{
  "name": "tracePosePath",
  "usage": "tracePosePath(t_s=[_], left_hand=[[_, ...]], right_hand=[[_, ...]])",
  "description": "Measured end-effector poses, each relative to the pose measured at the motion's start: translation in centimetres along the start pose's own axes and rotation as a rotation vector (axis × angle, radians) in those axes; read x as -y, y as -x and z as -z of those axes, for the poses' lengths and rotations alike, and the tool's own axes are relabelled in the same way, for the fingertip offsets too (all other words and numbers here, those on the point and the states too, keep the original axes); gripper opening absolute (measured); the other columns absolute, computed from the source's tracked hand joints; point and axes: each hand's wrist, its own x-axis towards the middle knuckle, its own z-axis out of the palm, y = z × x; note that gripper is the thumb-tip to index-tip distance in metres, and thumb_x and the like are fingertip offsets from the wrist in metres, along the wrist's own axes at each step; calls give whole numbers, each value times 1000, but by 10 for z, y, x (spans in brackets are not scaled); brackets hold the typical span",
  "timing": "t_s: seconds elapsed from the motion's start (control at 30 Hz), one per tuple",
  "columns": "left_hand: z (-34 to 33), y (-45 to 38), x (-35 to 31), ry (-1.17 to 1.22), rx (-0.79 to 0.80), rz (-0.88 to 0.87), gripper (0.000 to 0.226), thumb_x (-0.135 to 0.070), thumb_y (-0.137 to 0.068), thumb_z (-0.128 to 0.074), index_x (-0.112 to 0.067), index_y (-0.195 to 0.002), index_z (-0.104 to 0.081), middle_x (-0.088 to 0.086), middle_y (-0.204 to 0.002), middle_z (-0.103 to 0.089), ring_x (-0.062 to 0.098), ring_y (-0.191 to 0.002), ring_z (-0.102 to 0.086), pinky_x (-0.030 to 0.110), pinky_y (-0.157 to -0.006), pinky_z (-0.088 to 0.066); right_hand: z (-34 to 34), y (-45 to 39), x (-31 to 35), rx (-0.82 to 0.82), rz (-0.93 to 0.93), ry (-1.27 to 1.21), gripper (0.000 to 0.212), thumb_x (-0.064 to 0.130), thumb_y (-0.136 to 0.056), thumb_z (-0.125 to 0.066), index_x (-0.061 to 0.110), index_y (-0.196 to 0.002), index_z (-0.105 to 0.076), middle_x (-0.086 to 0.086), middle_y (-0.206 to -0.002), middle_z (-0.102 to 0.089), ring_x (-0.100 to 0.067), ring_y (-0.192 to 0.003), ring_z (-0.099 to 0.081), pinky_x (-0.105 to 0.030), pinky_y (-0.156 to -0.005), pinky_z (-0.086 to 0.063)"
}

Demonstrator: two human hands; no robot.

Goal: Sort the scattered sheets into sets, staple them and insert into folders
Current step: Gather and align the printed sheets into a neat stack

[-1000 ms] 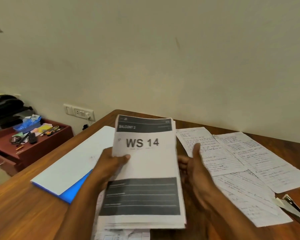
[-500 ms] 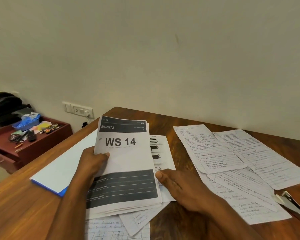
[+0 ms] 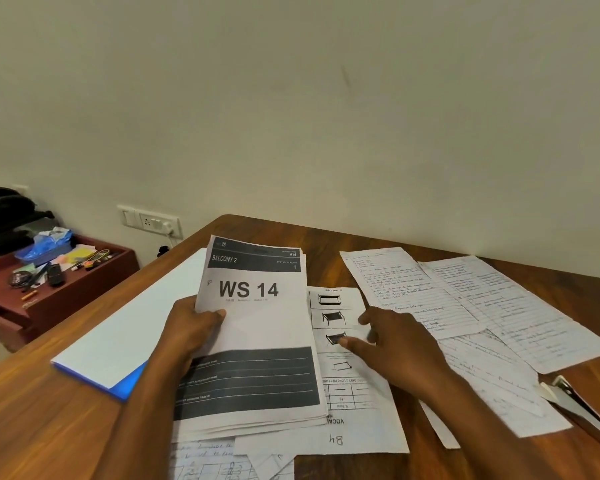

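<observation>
A stack of printed sheets topped by a page reading "WS 14" (image 3: 257,327) lies at the table's middle, and my left hand (image 3: 191,327) grips its left edge with the thumb on top. Right of it lies a printed sheet with furniture drawings (image 3: 357,393); my right hand (image 3: 392,344) rests on this sheet with fingers extended. Handwritten lined sheets (image 3: 465,306) are spread to the right. A blue folder under a white sheet (image 3: 118,344) lies at the left. A stapler (image 3: 575,403) sits at the right edge.
The wooden table (image 3: 32,420) meets the wall at the back. More handwritten sheets (image 3: 215,462) peek out near the front edge. A red drawer unit (image 3: 49,299) with small items stands beyond the table's left side, below a wall socket (image 3: 149,221).
The stack came down from being held up in both hands and now lies left of the printed sheet. My right hand let go of it and moved onto the drawing sheet.
</observation>
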Motion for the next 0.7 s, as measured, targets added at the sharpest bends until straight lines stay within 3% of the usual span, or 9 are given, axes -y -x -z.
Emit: tracePosePath(t_s=[0.2, 0.47, 0.6, 0.7], left_hand=[[-3, 0, 0, -39, 4, -12, 43, -14, -102, -65, -13, -144, -53, 15, -145, -58, 29, -99, -53, 57, -103, -49], [-4, -1, 1, -49, 13, -17, 41, -15, -102, -65, -13, -142, -55, 14, -144, -59, 30, -100, -54, 57, -103, -50], [-3, -1, 2, -45, 15, -19, 41, -15, -102, -66, -14, -141, -55, 14, -143, -60, 30, -101, -55, 57, -102, -50], [-3, -1, 2, -43, 23, -18, 40, -15, -101, -66, -15, -140, -56, 13, -142, -60, 30, -100, -55, 56, -101, -51]], right_hand=[[-32, -10, -12, -49, -120, -20, 90, 81, -66, -76, 31, -134, -44, 6, -134, -57, -16, -119, -59, -34, -90, -55], [-26, -8, -11, 5, -111, -280, 76, 46, -67, -95, 29, -126, -51, 7, -129, -67, -16, -112, -66, -40, -96, -57], [4, -3, -13, 181, -85, -192, 64, 32, -68, -97, 29, -117, -55, 9, -121, -67, -9, -100, -60, -32, -94, -56], [30, 3, -17, 330, -118, -78, 66, 34, -59, -101, 29, -105, -54, 15, -107, -66, -10, -90, -69, -35, -89, -62]])
